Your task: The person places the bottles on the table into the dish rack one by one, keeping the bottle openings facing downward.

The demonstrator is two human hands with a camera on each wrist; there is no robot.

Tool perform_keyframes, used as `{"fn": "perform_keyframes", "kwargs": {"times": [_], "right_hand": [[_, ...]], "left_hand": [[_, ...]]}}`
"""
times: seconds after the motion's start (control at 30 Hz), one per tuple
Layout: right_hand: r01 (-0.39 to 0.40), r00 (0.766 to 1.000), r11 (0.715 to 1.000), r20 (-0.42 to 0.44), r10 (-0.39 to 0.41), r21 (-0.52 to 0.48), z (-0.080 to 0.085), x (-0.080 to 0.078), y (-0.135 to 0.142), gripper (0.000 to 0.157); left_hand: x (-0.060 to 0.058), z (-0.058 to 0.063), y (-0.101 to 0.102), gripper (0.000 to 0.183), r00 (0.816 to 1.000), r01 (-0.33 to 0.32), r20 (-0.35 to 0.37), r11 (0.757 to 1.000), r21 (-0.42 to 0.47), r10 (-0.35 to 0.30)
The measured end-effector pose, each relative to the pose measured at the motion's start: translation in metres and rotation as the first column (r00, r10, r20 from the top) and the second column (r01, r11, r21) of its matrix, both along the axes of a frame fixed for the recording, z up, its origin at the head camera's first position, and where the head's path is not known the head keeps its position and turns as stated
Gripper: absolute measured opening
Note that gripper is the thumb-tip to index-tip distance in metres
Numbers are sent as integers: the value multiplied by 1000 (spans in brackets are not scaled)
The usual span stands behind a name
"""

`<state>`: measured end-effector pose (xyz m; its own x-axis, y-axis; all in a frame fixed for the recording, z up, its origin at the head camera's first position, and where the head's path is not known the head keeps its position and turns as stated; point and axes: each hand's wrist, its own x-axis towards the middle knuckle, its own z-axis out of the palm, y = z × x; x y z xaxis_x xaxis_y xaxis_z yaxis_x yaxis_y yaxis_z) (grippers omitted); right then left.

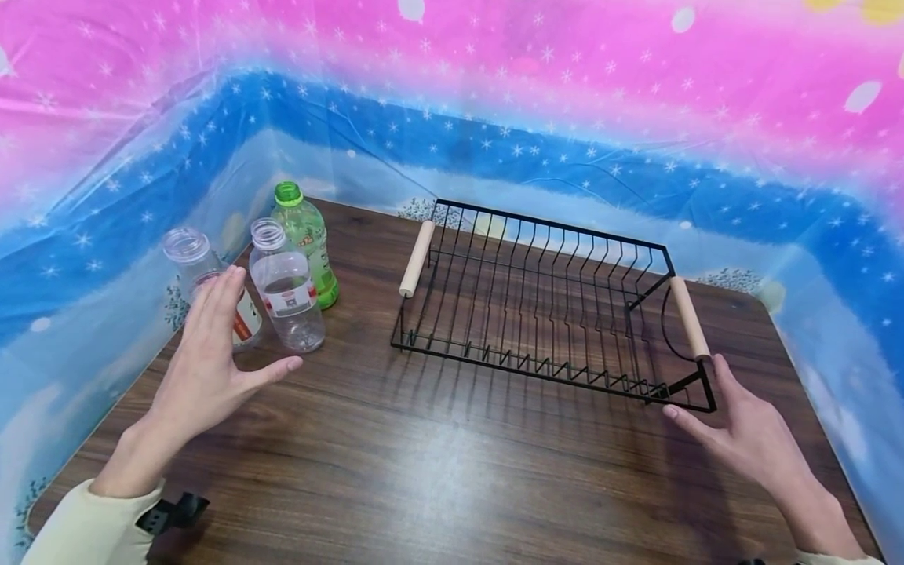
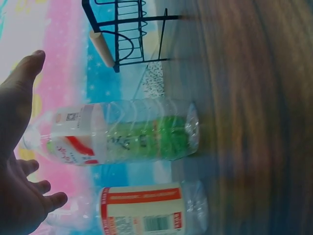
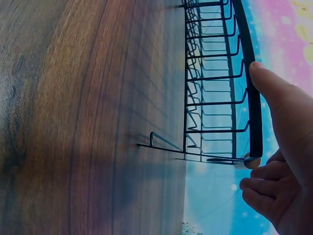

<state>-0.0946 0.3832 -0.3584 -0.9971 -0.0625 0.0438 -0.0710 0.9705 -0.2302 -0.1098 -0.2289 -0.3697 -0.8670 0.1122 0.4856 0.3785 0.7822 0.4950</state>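
My left hand (image 1: 205, 357) is held up beside the bottles, with its fingers straight and the thumb spread away. Behind its fingers stands a clear plastic bottle (image 1: 247, 318) with a cream and red label. Just right of that is a second clear bottle (image 1: 289, 271) with a white and red label, and a green bottle (image 1: 328, 271) stands behind it. My right hand (image 1: 756, 428) is at the front right corner of a black wire dish rack (image 1: 537, 373). Its thumb meets the front rail in the right wrist view; the other fingers lie by the wooden handle (image 1: 688, 318).
The dark wooden table (image 1: 452, 471) carries everything. A pink and blue patterned cloth (image 1: 537, 149) hangs around its back and sides. The rack's left wooden handle (image 1: 417, 259) faces the bottles.
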Motion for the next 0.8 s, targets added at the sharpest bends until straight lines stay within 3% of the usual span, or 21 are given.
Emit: {"fn": "perform_keyframes", "kwargs": {"times": [0.23, 0.47, 0.63, 0.8], "right_hand": [[-11, 1000, 1000, -29, 10, -15, -6, -1, -3, 98], [-19, 1000, 999, -14, 19, -32, -9, -2, -6, 94], [1, 1000, 1000, -19, -2, -30, -9, 0, -7, 93], [43, 999, 999, -7, -43, -17, -10, 6, -3, 94]], "left_hand": [[6, -14, 7, 117, 988, -96, 131, 989, 113, 81], [6, -25, 9, 115, 971, -168, 199, 969, 181, 132], [-1, -30, 9, 114, 959, -176, 262, 952, 252, 108], [-15, -39, 10, 111, 943, -168, 328, 937, 306, 62]]}}
